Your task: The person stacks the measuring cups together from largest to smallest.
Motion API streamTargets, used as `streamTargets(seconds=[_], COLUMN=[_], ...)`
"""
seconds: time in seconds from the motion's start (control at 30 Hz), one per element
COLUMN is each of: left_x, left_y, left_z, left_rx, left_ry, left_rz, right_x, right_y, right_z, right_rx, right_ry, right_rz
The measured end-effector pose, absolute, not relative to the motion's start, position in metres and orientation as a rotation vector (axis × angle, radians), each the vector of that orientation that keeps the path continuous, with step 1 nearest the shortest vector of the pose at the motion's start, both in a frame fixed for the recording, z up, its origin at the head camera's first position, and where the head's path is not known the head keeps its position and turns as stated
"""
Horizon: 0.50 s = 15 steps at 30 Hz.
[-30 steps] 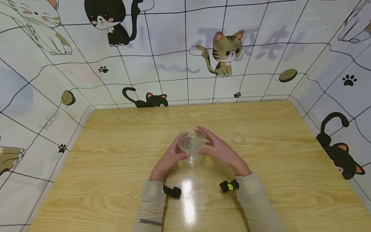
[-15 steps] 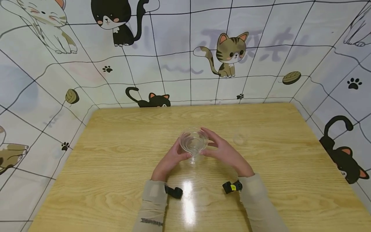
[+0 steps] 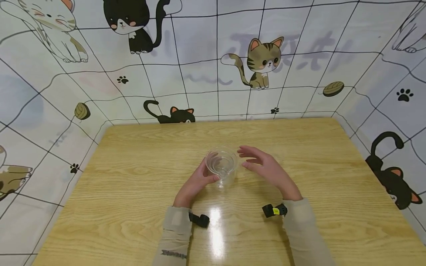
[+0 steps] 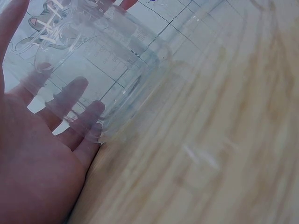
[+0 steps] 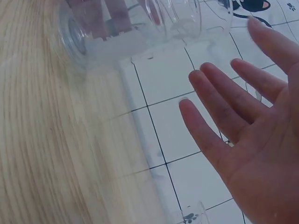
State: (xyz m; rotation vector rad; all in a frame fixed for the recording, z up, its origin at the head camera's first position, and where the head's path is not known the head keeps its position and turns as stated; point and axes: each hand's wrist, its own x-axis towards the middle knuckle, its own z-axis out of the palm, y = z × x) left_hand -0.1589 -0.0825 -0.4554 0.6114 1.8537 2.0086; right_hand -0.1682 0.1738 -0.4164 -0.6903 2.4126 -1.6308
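Note:
A clear, see-through container [image 3: 221,162] with a wide round rim stands upright on the table near its middle. In the left wrist view the container [image 4: 117,56] shows faint printed scale marks on its wall. My left hand [image 3: 199,180] grips it from the left side, thumb at the front, fingers behind the clear wall. My right hand [image 3: 266,168] is off the container, just to its right, fingers spread and nothing in them. In the right wrist view the container [image 5: 135,42] lies beyond the fingertips of my right hand [image 5: 252,130].
The wooden table [image 3: 133,166] reaches to walls covered in a cat-print sheet [image 3: 199,74]. A small clear round piece [image 5: 201,214] shows at the bottom of the right wrist view. Light reflects off the table front [image 3: 216,232].
My right hand has let go of the container and moved to the right, over where the small clear piece showed before. The left hand and the container have stayed put.

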Motion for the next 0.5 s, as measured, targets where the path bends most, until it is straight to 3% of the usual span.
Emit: streamTargets(seconds=[0.27,0.5], left_x=[-0.164,-0.165], left_y=[-0.083,-0.083], left_z=[-0.467,-0.472], left_rx=[0.618,0.601], left_ry=[1.842,1.852], left_rz=[2.036,2.029], right_x=[-0.156,-0.155], right_y=[0.183,0.195], right_z=[-0.386,-0.384], right_rx=[-0.539,-0.407], right_ry=[2.516,2.673], right_rz=[-1.767,-1.745])
